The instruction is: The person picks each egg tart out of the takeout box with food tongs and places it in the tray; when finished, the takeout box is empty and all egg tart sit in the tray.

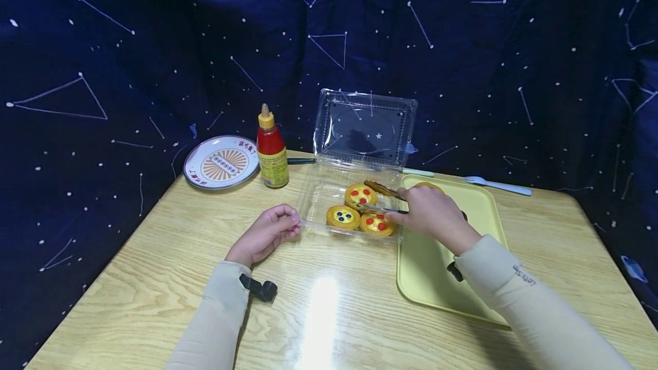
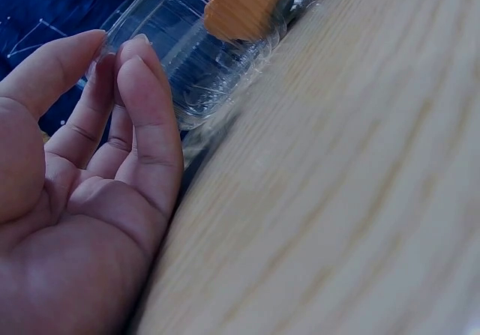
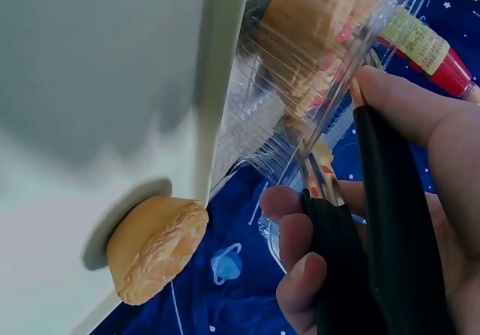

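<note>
My left hand (image 1: 267,232) pinches the near left corner of a clear plastic clamshell box (image 1: 313,201), its thumb and fingertips on the rim in the left wrist view. The lid (image 1: 365,130) stands up at the back. Three egg tarts lie inside: a blue-dotted tart (image 1: 343,218), a red-dotted tart (image 1: 354,192) behind it and another red-dotted tart (image 1: 377,226) at the near right. My right hand (image 1: 429,210) grips black-handled tongs (image 3: 397,215). Their arms are spread, with the tips over the red-dotted tart at the back.
Right of the box lies a yellow tray (image 1: 437,278), with a single tart (image 3: 157,249) near its far edge. A sauce bottle (image 1: 272,153) and a patterned plate (image 1: 222,161) are at the back left. A fork (image 1: 498,185) lies at the back right.
</note>
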The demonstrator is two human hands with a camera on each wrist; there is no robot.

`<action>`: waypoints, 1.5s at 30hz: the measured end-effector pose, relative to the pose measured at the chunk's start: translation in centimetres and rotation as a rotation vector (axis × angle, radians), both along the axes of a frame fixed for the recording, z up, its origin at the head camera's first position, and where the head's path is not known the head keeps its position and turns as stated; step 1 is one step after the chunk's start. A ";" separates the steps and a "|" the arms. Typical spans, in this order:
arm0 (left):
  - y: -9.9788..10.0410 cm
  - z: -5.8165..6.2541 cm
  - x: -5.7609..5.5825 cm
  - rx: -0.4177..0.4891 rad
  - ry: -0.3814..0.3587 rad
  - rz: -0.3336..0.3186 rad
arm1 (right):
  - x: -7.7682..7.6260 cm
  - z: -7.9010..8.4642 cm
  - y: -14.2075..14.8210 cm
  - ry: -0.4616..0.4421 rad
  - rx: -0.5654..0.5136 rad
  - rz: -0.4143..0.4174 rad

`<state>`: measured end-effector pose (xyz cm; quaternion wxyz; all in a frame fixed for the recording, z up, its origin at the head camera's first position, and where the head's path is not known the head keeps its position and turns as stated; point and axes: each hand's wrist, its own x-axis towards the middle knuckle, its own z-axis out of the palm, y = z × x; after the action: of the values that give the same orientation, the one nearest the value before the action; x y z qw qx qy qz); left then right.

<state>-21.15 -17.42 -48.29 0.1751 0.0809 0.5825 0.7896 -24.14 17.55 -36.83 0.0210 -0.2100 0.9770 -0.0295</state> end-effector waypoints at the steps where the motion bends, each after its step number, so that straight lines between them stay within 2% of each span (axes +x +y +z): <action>1: 0.0 0.0 0.0 0.000 0.000 0.000 | 0.0 -0.1 0.0 0.007 -0.002 0.005; 7: 0.2 0.1 0.1 0.001 -0.002 0.000 | -0.2 -0.6 0.2 0.058 -0.018 0.032; 14: 0.4 0.1 -0.1 0.003 0.023 -0.009 | 0.1 -0.6 0.6 0.091 -0.037 0.009; 19: 0.4 0.2 -0.1 -0.006 0.013 -0.004 | 0.4 -0.4 1.0 0.104 -0.069 -0.006; 35: 0.2 0.0 -0.1 -0.003 -0.005 0.005 | 2.5 0.7 3.2 0.192 -0.170 -0.008; 45: 0.1 -0.1 0.0 -0.012 0.004 0.007 | 3.6 1.6 5.7 0.265 -0.181 -0.021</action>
<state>-21.13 -17.34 -48.41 0.1716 0.0791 0.5880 0.7865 -20.57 23.27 -35.26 -0.1274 -0.2030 0.9667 -0.0899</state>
